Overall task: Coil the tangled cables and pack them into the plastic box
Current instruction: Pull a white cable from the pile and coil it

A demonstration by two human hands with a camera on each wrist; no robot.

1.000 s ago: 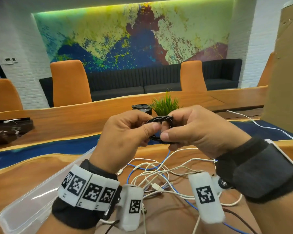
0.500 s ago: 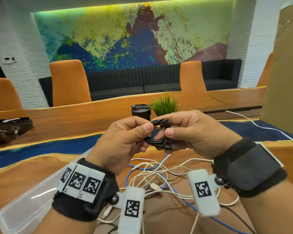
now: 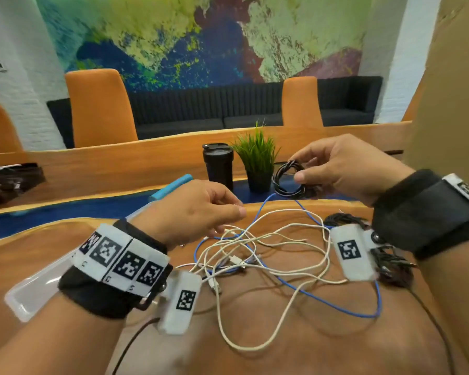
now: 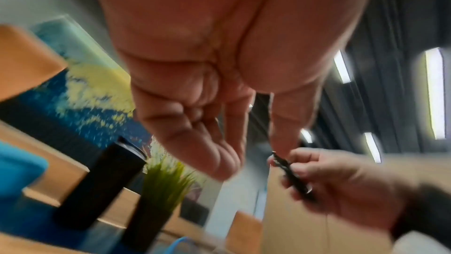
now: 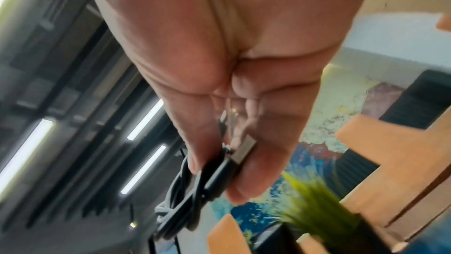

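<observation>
Head view: our right hand [image 3: 344, 166] pinches the coiled black cable [image 3: 289, 178]. Our left hand [image 3: 192, 209] hangs loosely curled, holding nothing, above the tangled cables [image 3: 268, 247].

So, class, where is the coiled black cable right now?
In the head view, the coiled black cable hangs pinched in the right hand, right of the potted plant.

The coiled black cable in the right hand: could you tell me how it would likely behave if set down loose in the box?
The coiled black cable looks light, since the right hand holds it by a fingertip pinch alone. No tie is visible round its loops, so it may well spring open. Its metal plug seems the only stiff part.
</observation>
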